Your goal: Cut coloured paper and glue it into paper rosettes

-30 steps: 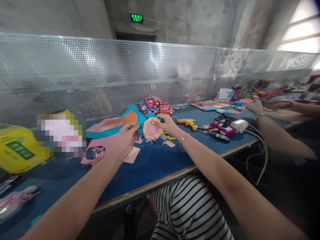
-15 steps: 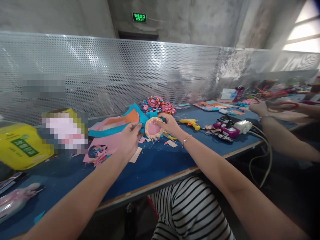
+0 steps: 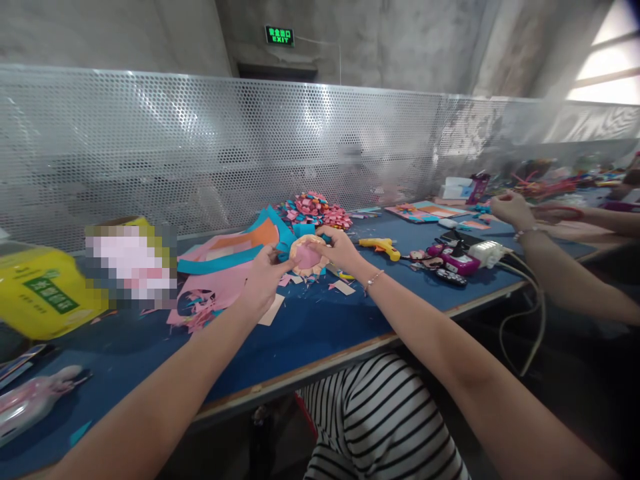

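Close to the near edge of the blue table (image 3: 310, 337), above a striped shirt (image 3: 380, 413), two bare arms reached forward. Both hands met on a pink paper disc (image 3: 306, 255) with a tan frilled rim, held just above the tabletop. The left hand (image 3: 263, 283) pinched its left edge between thumb and fingertips, while the right hand (image 3: 341, 250) curled closed around its upper right rim. Pink paper sheets (image 3: 215, 283) and small offcuts lay under and beside the left hand. A yellow glue gun (image 3: 383, 247) lay near the right wrist. Beyond the disc sat a heap of paper flowers (image 3: 313, 210). Farther right, a co-worker's hand (image 3: 510, 208) worked over the table, and a perforated metal screen (image 3: 200, 147) ran behind everything
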A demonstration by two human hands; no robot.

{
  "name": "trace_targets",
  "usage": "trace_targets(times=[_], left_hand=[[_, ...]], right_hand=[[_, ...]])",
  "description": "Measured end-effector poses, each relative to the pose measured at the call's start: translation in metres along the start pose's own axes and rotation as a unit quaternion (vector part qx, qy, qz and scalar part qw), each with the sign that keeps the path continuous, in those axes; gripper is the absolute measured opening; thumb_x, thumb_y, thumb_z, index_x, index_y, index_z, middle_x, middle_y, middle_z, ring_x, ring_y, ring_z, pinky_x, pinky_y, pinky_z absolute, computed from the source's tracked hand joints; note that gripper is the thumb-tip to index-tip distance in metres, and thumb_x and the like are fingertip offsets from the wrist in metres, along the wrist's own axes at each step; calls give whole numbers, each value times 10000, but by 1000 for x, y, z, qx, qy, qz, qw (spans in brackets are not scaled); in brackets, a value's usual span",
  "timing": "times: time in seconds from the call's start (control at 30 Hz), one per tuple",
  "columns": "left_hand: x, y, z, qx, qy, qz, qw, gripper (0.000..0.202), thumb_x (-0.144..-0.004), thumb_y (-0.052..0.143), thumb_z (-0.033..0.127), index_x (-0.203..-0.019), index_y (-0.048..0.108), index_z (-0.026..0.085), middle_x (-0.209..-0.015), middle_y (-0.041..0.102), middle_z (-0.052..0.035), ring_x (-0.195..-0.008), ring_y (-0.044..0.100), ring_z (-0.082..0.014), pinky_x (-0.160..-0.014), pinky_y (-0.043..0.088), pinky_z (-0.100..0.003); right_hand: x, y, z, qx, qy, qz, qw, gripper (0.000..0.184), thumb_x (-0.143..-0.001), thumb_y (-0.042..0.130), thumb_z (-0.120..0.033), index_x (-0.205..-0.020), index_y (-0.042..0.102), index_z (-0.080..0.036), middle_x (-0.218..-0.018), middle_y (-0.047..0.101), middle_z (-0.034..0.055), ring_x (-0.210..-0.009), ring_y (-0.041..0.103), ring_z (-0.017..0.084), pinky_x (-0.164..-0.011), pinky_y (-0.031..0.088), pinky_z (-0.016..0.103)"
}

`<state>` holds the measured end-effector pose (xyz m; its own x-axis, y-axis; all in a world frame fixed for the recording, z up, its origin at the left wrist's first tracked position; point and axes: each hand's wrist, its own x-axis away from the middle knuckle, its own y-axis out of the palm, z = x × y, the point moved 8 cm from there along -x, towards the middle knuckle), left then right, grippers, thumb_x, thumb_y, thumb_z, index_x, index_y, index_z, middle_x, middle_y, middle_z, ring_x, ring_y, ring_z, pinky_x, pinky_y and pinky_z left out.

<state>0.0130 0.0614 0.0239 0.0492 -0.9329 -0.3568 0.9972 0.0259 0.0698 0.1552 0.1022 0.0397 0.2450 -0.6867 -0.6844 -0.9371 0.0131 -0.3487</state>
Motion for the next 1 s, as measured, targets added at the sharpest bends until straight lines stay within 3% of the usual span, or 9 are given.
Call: trace_targets(times=[0.23, 0.47, 0.63, 0.83, 0.9, 1.0], left_hand=[[-1, -2, -3, 20, 3, 0, 1000, 279, -542, 742, 227, -739, 558, 157, -711, 573, 19, -651, 510, -91, -588, 409, -220], [-4, -9, -11, 35, 8, 17, 999, 317, -539, 757, 208, -801, 582, 170, -737, 587, 25, -690, 543, -89, -659, 440, -224], [-2, -11, -3, 17, 35, 39, 998, 309, -542, 757, 215, -781, 566, 172, -740, 597, 22, -682, 548, -98, -645, 446, -229], [0, -20, 10, -107, 86, 74, 988, 297, -575, 734, 281, -811, 592, 171, -752, 619, -6, -722, 568, -141, -657, 446, -257], [1, -19, 14, -146, 96, 78, 982, 279, -581, 728, 286, -801, 598, 174, -768, 630, -21, -747, 579, -158, -674, 447, -272], [3, -13, 19, -176, 111, 64, 976, 292, -597, 706, 258, -850, 583, 179, -806, 635, -30, -779, 593, -171, -715, 449, -294]], right_hand=[[1, 1, 0, -11, -16, 3, 1000, 211, -745, 557, -398, -740, 543, -187, -709, 537, -6, -666, 470, 122, -614, 383, 246], [1, 4, 3, -27, 5, -3, 1000, 218, -739, 553, -400, -733, 527, -183, -693, 506, -15, -644, 448, 109, -584, 370, 234], [0, 9, 12, -62, 36, -28, 997, 293, -698, 595, -444, -819, 530, -186, -736, 505, -15, -647, 443, 105, -563, 382, 227], [2, 5, 8, -135, 18, -9, 991, 354, -718, 600, -453, -960, 530, -203, -977, 559, 44, -899, 522, 150, -729, 456, 269], [2, 5, 8, -161, 27, -10, 986, 363, -728, 597, -445, -998, 532, -212, -975, 574, 45, -885, 542, 150, -745, 465, 283], [2, 5, 7, -172, 35, 1, 985, 284, -730, 596, -414, -913, 557, -201, -853, 587, 22, -767, 563, 137, -694, 474, 284]])
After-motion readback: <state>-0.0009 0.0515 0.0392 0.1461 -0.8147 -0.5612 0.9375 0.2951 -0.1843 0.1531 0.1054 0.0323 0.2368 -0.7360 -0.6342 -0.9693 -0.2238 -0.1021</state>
